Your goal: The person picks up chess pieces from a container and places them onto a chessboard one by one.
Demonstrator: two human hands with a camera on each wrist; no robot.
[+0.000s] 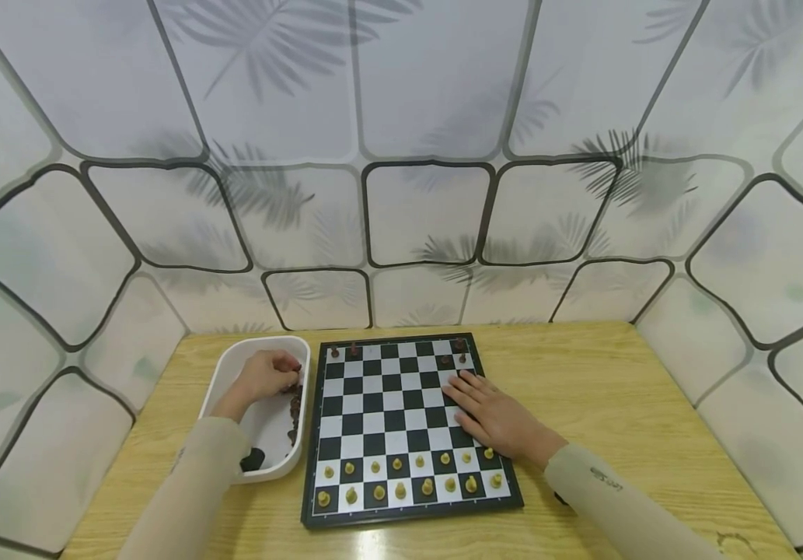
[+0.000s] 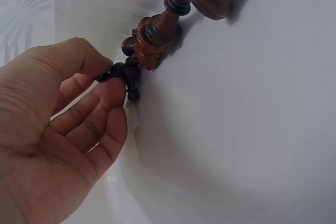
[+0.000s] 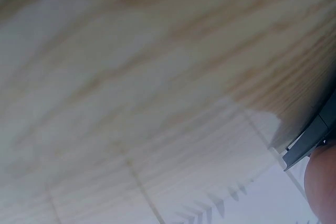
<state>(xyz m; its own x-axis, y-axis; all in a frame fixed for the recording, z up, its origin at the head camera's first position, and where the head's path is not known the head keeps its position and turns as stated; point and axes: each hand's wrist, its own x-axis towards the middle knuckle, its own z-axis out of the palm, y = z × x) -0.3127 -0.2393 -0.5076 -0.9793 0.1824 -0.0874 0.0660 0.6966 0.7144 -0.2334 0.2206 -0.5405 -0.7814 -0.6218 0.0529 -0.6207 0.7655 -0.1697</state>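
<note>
Inside a white plastic tub point(image 1: 208, 393), my left hand point(image 1: 264, 379) pinches a small dark chess piece point(image 2: 107, 73) between thumb and fingertips. A dark pawn point(image 2: 132, 83) lies right against it, and reddish-brown chess pieces point(image 2: 163, 29) line the tub's side. My right hand point(image 1: 495, 416) rests with straight fingers on the right side of the black-and-white chessboard point(image 1: 373, 400). Two rows of yellow pieces point(image 1: 400, 490) stand along the near side of the board. A few brown pieces point(image 1: 354, 350) stand at its far corners. In the right wrist view, only an edge of the hand point(image 3: 323, 182) shows.
A black object point(image 1: 253, 460) lies in the tub's near end. The tub stands just left of the board on a light wooden table point(image 1: 583, 373). Patterned white panels point(image 1: 429, 218) rise behind the table and at both sides.
</note>
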